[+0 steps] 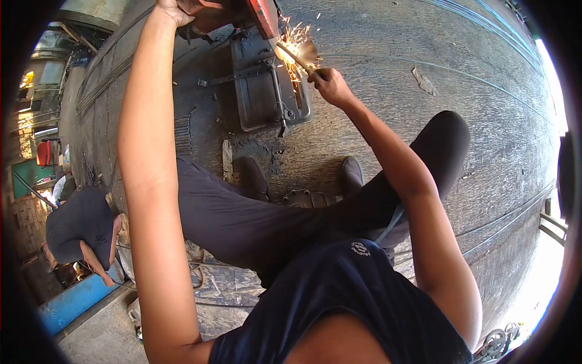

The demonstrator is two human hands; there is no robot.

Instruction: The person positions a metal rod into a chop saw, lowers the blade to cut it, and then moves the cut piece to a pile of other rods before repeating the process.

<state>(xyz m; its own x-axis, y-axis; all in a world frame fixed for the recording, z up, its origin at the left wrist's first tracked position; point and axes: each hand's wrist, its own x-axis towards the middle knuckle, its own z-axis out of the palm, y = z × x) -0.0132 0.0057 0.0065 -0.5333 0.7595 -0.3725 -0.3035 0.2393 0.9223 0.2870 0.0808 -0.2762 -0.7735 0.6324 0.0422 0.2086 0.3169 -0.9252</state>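
Note:
At the top edge, my left hand (174, 12) is closed on a red cut-off saw (212, 15), its fingers partly outside the picture. The saw's red guard (262, 18) points down toward the work. My right hand (333, 87) grips one end of a narrow metal bar (295, 57). The bar's far end lies beside the guard, where bright orange sparks (291, 45) spray out. A brownish blur next to the bar is too indistinct to name. Below them sits the saw's dark metal base (254, 100), with a clamp rod (277, 91) along it.
My legs are spread around the front of the base, with dark shoes (351, 173) on the worn floor (485, 133). Cables (485, 24) run across the floor at upper right. Another person (82, 224) bends over at far left, near a blue beam (82, 300).

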